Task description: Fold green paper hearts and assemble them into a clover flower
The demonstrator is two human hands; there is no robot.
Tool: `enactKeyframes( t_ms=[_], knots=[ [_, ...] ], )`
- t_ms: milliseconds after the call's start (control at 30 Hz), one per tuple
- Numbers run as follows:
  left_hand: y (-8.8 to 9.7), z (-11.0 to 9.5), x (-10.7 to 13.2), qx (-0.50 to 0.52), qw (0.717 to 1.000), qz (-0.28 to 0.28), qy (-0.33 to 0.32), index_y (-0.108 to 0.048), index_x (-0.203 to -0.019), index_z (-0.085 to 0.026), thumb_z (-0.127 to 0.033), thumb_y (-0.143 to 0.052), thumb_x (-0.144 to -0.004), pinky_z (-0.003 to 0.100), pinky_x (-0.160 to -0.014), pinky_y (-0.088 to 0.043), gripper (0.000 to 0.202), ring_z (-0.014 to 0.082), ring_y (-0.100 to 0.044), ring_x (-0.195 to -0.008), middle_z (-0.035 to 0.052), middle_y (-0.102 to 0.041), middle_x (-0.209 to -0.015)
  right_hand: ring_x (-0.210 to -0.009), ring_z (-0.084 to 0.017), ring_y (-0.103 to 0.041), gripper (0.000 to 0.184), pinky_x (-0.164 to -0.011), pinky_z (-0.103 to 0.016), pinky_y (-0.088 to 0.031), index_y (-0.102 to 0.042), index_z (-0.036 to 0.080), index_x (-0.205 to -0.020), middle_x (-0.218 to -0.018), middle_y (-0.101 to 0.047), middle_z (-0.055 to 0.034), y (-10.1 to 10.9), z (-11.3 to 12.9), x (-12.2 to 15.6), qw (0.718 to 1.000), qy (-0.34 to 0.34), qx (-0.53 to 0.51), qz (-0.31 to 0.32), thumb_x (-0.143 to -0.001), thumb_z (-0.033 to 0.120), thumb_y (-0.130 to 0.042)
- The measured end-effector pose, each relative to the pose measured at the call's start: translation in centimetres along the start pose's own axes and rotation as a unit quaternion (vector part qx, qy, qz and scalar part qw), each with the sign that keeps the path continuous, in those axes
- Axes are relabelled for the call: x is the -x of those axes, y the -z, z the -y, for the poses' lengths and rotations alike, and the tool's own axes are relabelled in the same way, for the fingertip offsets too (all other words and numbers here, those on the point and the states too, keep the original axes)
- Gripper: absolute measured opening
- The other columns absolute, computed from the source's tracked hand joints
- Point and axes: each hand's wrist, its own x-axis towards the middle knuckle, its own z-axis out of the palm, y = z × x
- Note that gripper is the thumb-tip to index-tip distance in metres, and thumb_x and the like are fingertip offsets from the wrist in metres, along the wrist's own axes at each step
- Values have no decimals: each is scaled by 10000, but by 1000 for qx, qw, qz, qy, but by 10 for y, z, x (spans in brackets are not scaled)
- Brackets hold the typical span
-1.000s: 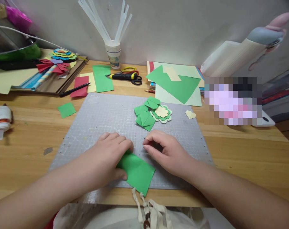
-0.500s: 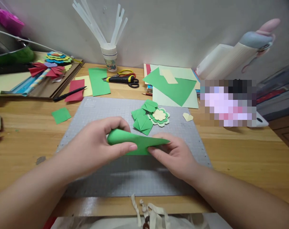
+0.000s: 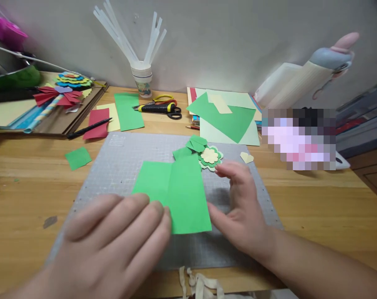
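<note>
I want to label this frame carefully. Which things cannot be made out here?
Head view:
- Left hand: motion blur; whether it grips the green sheet is unclear, and it covers the sheet's near-left corner.
- Folded green pieces: partly behind the sheet.
- Object at right: hidden by a pixelated patch.
</note>
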Motion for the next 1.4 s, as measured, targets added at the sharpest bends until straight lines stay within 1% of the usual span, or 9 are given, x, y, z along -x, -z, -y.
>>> enactKeyframes(
  t_ms=[67, 133, 200, 400, 500, 667, 933, 1200, 1400],
  knots=[
    [-12, -3, 3, -117, 987, 5, -105, -621, -1005, -244, -78, -353, -941, 401, -863, -382, 322, 234, -589, -962, 36, -707, -954, -1199, -269, -428, 530, -1011, -469, -340, -445, 324, -1273, -1256, -435, -87, 4, 6, 2, 989, 79, 97, 82, -815, 138, -638],
    [-25, -2, 2, -155, 979, 27, -127, -616, -864, -210, -65, -297, -943, 398, -774, -379, 359, 230, -582, -811, 39, -677, -810, -1118, -255, -475, 300, -962, -453, -330, -557, 285, -1113, -1171, -518, -69, 5, 10, 4, 965, 136, 154, 163, -848, 156, -616],
    [-35, 0, -2, -147, 980, 56, -120, -591, -774, -202, -73, -334, -933, 391, -714, -376, 328, 222, -556, -713, 25, -631, -726, -1015, -221, -514, 96, -912, -429, -314, -598, 236, -931, -1050, -597, -43, 4, 11, 3, 948, 157, 181, 208, -896, 153, -564],
    [-37, 8, -3, -82, 984, 156, -19, -602, -775, -191, -107, -516, -868, 412, -747, -398, 152, 245, -583, -755, 35, -643, -781, -929, -189, -533, 128, -853, -383, -296, -536, 167, -764, -966, -623, -42, 1, 5, 0, 940, 88, 197, 265, -850, 75, -565],
    [-34, 13, 9, -63, 987, 147, 18, -622, -876, -185, -132, -538, -859, 421, -772, -391, 102, 255, -590, -813, 54, -670, -891, -895, -176, -531, 146, -850, -372, -292, -509, 166, -754, -935, -606, -33, 1, 4, 1, 942, 54, 180, 279, -823, 52, -567],
    [-33, 15, 30, -31, 992, 102, 74, -584, -1061, -197, -99, -522, -865, 421, -854, -361, 228, 249, -580, -959, 59, -673, -1047, -864, -165, -532, 165, -832, -359, -289, -491, 169, -761, -903, -593, -20, 0, 4, 2, 946, 29, 158, 283, -803, 23, -552],
    [-37, 6, 37, 31, 994, 79, 72, -654, -937, -237, -125, -522, -918, 368, -807, -364, 173, 192, -601, -887, 6, -688, -957, -761, -160, -512, 186, -756, -342, -314, -474, 177, -714, -787, -602, -10, 4, 14, 5, 929, 63, 163, 326, -858, 65, -510],
    [-35, 4, 16, 17, 984, 173, 43, -614, -722, -199, -193, -472, -940, 375, -659, -332, 261, 212, -540, -690, 11, -599, -701, -681, -195, -502, 171, -634, -342, -325, -560, 190, -733, -731, -596, -26, 11, 18, 8, 901, 81, 244, 350, -842, 65, -519],
    [-27, 8, -14, 34, 957, 284, 45, -670, -692, -207, -297, -545, -929, 380, -668, -368, 283, 210, -580, -671, 7, -648, -682, -713, -209, -581, 198, -642, -345, -378, -675, 209, -790, -765, -649, -44, 18, 19, 0, 906, 52, 218, 359, -922, 195, -529]
  ],
)
